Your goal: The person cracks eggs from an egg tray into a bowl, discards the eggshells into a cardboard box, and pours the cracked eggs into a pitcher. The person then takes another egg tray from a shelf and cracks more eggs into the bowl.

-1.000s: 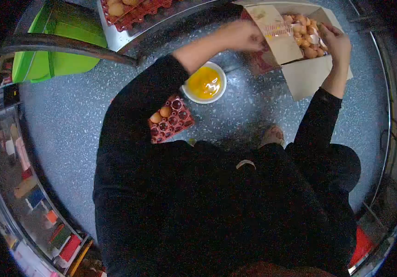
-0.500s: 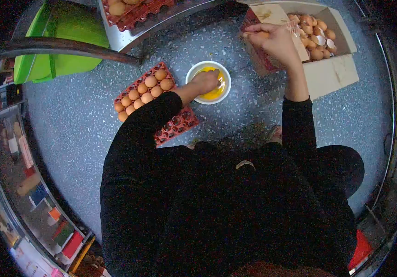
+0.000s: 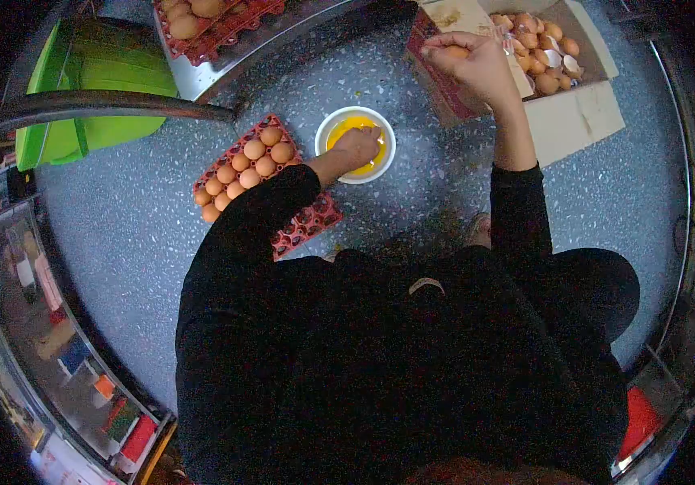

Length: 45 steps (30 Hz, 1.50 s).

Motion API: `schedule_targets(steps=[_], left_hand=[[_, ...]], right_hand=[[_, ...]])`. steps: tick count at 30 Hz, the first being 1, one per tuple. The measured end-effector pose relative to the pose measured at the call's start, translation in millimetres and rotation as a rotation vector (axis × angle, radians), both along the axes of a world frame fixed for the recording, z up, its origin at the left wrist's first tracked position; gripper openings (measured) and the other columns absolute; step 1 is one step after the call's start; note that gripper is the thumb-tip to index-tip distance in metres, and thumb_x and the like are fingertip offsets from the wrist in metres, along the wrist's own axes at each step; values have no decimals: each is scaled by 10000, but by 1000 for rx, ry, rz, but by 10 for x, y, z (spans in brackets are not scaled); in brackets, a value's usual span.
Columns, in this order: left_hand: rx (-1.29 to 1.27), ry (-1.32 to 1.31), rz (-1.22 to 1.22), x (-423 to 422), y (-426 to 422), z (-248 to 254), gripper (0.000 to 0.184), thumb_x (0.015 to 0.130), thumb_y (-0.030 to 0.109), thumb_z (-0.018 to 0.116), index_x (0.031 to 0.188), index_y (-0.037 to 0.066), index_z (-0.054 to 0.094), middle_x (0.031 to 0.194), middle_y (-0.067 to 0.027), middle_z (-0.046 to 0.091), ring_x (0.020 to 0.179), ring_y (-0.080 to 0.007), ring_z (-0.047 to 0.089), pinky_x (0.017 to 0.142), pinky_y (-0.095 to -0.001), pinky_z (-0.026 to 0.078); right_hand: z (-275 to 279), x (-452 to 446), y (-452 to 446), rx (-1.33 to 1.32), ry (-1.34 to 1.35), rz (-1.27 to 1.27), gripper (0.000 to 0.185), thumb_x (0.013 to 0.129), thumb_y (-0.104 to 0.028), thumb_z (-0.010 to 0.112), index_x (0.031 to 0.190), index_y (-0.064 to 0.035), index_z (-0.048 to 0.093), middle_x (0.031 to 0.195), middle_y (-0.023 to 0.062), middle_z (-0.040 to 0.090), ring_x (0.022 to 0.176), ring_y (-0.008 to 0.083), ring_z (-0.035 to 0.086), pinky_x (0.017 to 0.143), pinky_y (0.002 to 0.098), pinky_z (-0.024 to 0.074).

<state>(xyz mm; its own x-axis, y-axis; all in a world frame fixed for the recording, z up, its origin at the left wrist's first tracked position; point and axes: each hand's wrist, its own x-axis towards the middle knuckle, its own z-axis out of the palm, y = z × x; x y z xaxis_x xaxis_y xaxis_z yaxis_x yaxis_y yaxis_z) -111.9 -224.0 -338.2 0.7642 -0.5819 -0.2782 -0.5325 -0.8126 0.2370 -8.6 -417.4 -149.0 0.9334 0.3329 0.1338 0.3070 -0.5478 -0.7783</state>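
My left hand is in the white bowl, its curled fingers at the yellow egg liquid; whatever they hold is hidden. To the upper right, my right hand is raised by the near-left side of the cardboard box, fingers closed round a brown egg, mostly covered. Inside the box lie several brown eggshells, some showing white insides. Left of the bowl, a red egg tray carries several brown eggs; its near end has empty cups, and my left sleeve covers its middle.
A green bin stands at the upper left behind a dark curved bar. More eggs sit in stacked red trays on a metal surface. Shelves line the left. My foot is on the speckled floor.
My left hand has gone from beside the box down into the bowl. My right hand has left the shells and moved left, with an egg now in its fingers.
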Motion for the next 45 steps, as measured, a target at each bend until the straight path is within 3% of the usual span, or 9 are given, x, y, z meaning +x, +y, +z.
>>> schedule_targets(steps=[7,10,19,27,37,41,42,44,45], left_hand=[[-39,-20,-94,85,159,61,267,726,169,464,901,-24,525,887,-172,527,760,-300,562,652,-387,474],[-99,61,135,8,195,365,237,739,171,468,882,-2,543,904,-160,528,765,-306,556,663,-396,456],[-215,-342,-175,-152,503,579,172,769,189,474,787,58,583,1063,-61,491,999,-225,451,867,-369,346],[-310,-500,97,-193,582,1218,161,718,298,569,739,143,606,1143,-15,458,1062,-208,415,944,-484,199],[-368,-600,263,-206,707,1220,123,611,287,678,689,197,648,1174,-11,445,1096,-241,373,933,-466,180],[-406,-444,464,-284,756,624,106,645,269,663,733,210,662,1077,-29,509,1101,-242,352,952,-432,162],[-529,-74,611,-291,888,260,132,651,275,666,756,193,664,981,-41,552,1026,-225,417,916,-387,236],[-638,296,712,-130,783,390,159,658,281,668,778,177,665,885,-53,595,951,-208,482,881,-342,309],[-430,395,860,-120,722,526,197,658,285,673,792,140,661,808,-54,604,836,-184,516,790,-306,365]], right_hand=[[-36,57,-43,-26,16,-8,226,701,-205,643,842,-29,642,751,26,622,689,79,550,661,227,449],[-16,53,-33,-21,54,8,220,704,-198,639,845,-29,641,763,23,624,698,79,552,671,222,446],[14,18,56,73,48,66,225,711,-201,629,850,-24,637,779,37,630,707,88,561,682,232,447],[169,-23,196,20,93,69,245,707,-210,631,863,-22,633,776,43,627,707,94,566,677,235,453],[402,-117,315,89,99,61,246,696,-224,635,856,-36,639,744,45,625,691,96,560,658,246,444],[329,-109,303,79,-31,107,236,685,-217,641,838,-37,643,714,43,620,657,88,551,634,240,443],[312,-104,277,97,-37,126,235,682,-217,643,834,-38,644,708,41,620,648,87,550,628,239,443],[318,-108,229,124,-1,95,236,677,-222,647,832,-44,646,707,40,621,640,89,551,622,238,444],[334,-112,196,158,59,85,238,671,-227,652,830,-50,648,707,39,622,633,92,552,615,237,445]])
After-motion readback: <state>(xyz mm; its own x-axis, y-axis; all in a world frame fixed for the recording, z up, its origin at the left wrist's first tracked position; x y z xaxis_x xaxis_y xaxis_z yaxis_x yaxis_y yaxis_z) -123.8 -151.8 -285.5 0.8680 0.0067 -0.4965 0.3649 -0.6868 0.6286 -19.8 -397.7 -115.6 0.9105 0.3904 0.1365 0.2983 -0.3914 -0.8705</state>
